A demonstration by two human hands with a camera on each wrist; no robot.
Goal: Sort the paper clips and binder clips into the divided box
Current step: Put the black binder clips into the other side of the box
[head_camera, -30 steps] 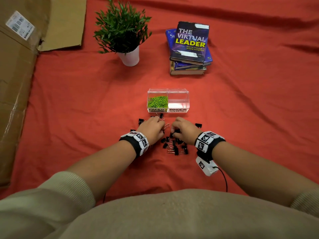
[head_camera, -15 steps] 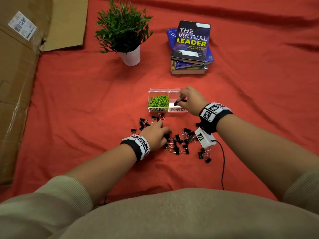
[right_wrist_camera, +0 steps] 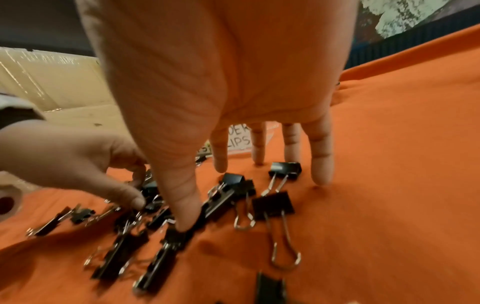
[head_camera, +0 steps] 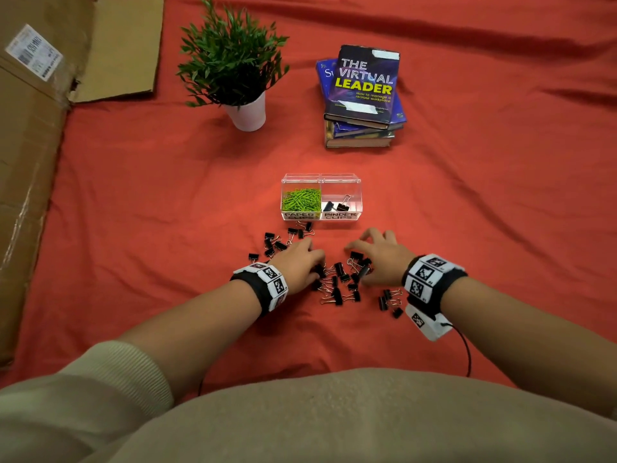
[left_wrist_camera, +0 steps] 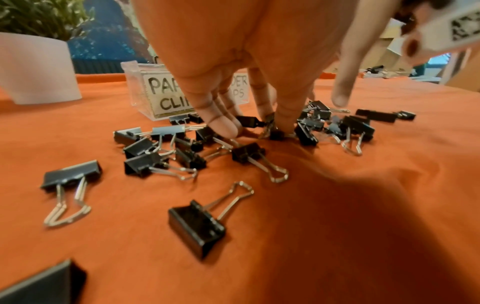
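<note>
The clear divided box [head_camera: 320,177] holds green paper clips [head_camera: 300,200] in its left compartment and two black binder clips [head_camera: 337,205] in its right one. Several loose binder clips [head_camera: 337,279] lie on the red cloth in front of it. My left hand [head_camera: 315,265] reaches down into the pile. In the left wrist view, its thumb and fingers [left_wrist_camera: 221,127] pinch a binder clip [left_wrist_camera: 249,121]. My right hand [head_camera: 364,248] hovers over the pile's right side with fingers spread. Its thumb [right_wrist_camera: 182,222] touches a clip, and it holds nothing.
A potted plant [head_camera: 247,108] stands at the back left and a stack of books [head_camera: 362,95] at the back right. Flattened cardboard [head_camera: 30,162] runs along the left edge. More binder clips [head_camera: 389,300] lie near my right wrist.
My right hand came back from the box's binder compartment down to the pile, and the clip it carried now lies in that compartment. My left hand stayed in the pile.
</note>
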